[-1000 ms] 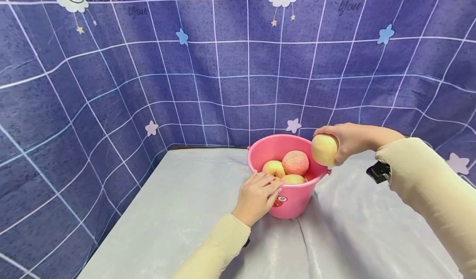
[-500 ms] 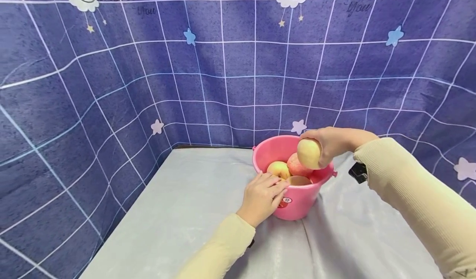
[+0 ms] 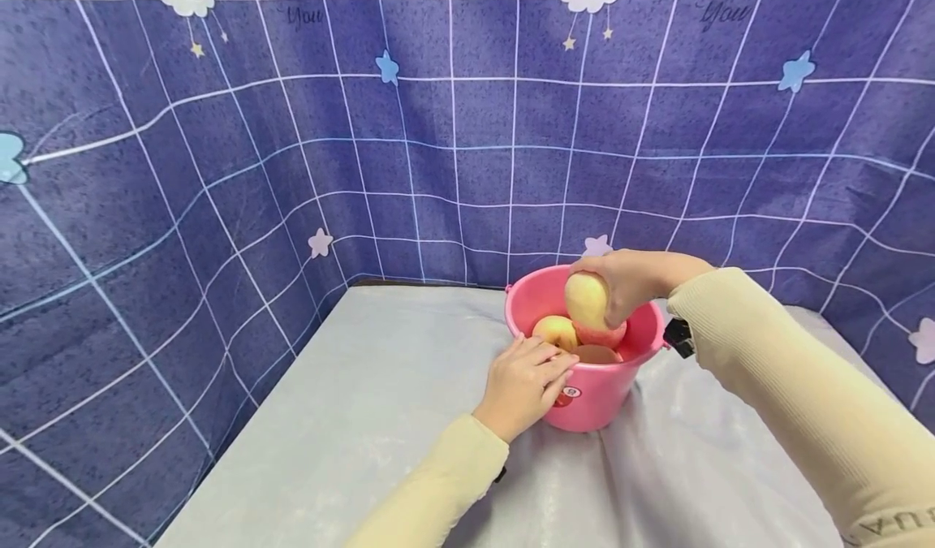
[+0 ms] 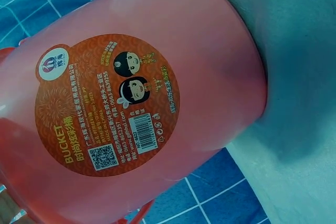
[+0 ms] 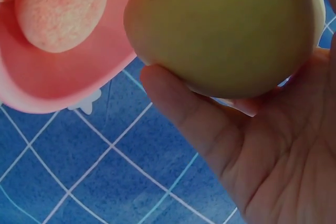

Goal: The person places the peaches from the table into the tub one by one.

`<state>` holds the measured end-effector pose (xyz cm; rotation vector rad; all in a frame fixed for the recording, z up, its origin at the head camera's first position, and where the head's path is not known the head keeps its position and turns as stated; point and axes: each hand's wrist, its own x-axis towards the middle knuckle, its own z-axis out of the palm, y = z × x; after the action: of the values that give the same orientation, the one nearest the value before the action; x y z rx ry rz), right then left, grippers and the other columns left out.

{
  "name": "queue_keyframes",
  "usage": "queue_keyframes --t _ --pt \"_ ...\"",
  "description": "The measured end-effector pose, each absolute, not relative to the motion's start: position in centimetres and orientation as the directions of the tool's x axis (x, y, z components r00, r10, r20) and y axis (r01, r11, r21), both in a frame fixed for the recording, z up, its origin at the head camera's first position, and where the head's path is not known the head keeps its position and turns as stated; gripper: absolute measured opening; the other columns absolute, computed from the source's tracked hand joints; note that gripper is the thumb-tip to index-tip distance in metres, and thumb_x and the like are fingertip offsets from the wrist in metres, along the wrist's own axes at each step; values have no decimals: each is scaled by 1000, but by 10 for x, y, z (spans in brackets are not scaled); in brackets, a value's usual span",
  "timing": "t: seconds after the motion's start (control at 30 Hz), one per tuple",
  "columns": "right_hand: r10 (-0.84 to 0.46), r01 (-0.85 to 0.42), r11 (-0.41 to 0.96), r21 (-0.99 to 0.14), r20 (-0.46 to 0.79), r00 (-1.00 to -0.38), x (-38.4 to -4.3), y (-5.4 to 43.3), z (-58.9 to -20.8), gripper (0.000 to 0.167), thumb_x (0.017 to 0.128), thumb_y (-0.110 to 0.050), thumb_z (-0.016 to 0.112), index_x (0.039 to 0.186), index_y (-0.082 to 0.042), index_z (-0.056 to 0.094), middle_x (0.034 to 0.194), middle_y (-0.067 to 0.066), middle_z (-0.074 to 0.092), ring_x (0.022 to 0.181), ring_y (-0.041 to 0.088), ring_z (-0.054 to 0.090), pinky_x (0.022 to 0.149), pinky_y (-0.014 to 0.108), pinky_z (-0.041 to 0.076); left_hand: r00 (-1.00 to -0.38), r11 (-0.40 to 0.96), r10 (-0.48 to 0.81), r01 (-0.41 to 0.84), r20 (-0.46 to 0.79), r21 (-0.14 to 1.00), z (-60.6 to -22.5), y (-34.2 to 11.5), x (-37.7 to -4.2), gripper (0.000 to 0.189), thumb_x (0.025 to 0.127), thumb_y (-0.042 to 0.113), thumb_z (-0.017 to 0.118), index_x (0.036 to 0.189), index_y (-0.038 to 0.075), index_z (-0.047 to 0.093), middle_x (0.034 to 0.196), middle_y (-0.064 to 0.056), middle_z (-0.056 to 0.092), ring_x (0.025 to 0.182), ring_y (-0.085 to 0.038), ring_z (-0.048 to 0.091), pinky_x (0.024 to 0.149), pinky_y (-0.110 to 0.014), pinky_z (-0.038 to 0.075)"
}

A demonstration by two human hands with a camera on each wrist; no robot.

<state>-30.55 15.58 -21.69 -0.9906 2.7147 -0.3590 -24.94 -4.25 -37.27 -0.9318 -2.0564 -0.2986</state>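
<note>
A pink bucket (image 3: 584,406) stands on the pale-covered table and holds several fruits. Over its near left rim my left hand (image 3: 520,381) lies with the fingers curled, gripping the edge. My right hand (image 3: 621,284) holds a pale yellow round fruit (image 3: 587,298) above the bucket's opening; thumb and fingers wrap it in the right wrist view. Below it sits a red fruit (image 3: 612,335), partly covered by the held one. A yellow fruit (image 3: 555,329) lies left of that, and a shaded tan one (image 3: 597,354) sits near the front rim. The bucket's round label (image 4: 105,106) fills much of the left wrist view.
A blue gridded curtain (image 3: 453,142) with stars and clouds hangs behind and to the left of the table (image 3: 394,353). The bucket's side lug (image 3: 665,338) sticks out to the right. A dark wrist device (image 3: 679,337) shows at my right sleeve.
My right hand has moved left and slightly inward with the yellow fruit, from beside the right rim to over the bucket's middle. My left hand stays on the rim. The head view has shifted slightly.
</note>
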Motion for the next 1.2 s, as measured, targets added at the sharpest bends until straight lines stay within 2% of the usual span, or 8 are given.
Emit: queue_keyframes --t 0.23,0.7,0.87,1.0,1.2 --pt "-661 -608 736 -298 -121 -741 -308 147 -221 71 60 0 76 126 -3 52 100 12 61 88 27 58 77 42 53 -375 700 513 703 773 -123 -371 -43 -248 20 83 27 74 103 24 76 94 7 70 97 -12 62 97 -37 46" --pt "-723 -686 681 -256 -86 -686 -312 139 -224 67 62 -1 77 124 -2 52 97 13 61 85 26 59 77 41 52 -377 714 515 686 770 -142 -371 -43 -246 20 83 27 74 102 25 76 93 8 69 96 -11 61 97 -35 46" --pt "-672 -629 735 -253 -150 -725 -308 140 -223 67 68 0 75 130 -1 50 107 14 62 95 28 60 89 47 49 -374 717 517 681 770 -150 -372 -41 -245 20 82 28 74 102 26 76 96 8 70 99 -13 62 97 -36 46" --pt "-639 -599 767 -229 -195 -744 -307 144 -223 67 73 0 72 135 0 47 111 15 62 99 28 59 91 48 49 -380 717 523 680 763 -153 -373 -41 -245 21 83 29 74 103 25 76 97 7 70 101 -17 63 98 -38 46" --pt "-623 -587 777 -230 -144 -769 -304 150 -227 57 80 0 70 133 0 50 121 21 58 107 36 57 91 52 48 -373 712 523 686 766 -152 -373 -43 -247 21 83 27 74 103 24 76 95 6 70 101 -18 64 97 -39 46"
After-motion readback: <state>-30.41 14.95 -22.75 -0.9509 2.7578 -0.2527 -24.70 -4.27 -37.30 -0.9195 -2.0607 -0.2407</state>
